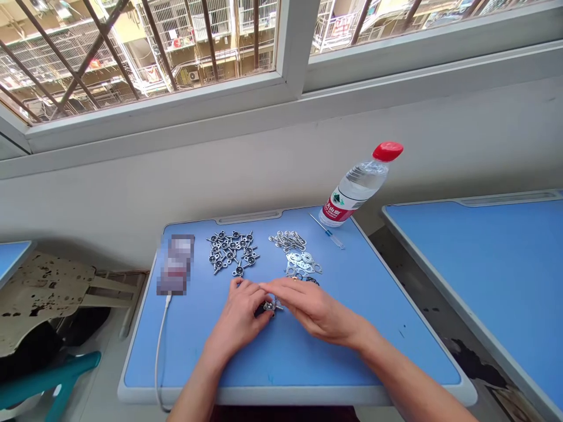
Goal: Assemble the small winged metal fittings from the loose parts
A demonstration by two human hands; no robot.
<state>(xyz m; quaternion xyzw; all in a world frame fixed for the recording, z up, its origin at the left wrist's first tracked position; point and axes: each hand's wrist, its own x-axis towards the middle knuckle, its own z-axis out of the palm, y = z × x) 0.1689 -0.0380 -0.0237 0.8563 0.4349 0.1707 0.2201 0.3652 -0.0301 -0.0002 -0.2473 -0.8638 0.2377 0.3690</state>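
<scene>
head view: your left hand [237,319] curls narrow on a small metal fitting [271,306] over the blue counter [281,360], your right hand [310,308] laid across it, grip unclear; star-shaped fittings [233,252] and flat plates [301,264] lie in separate heaps, seemingly to keep each kind within reach.

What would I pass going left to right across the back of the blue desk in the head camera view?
Blurred phone-shaped device, cluster of three-armed metal parts, pile of flat metal plates, small screwdriver, water bottle's red cap.
</scene>
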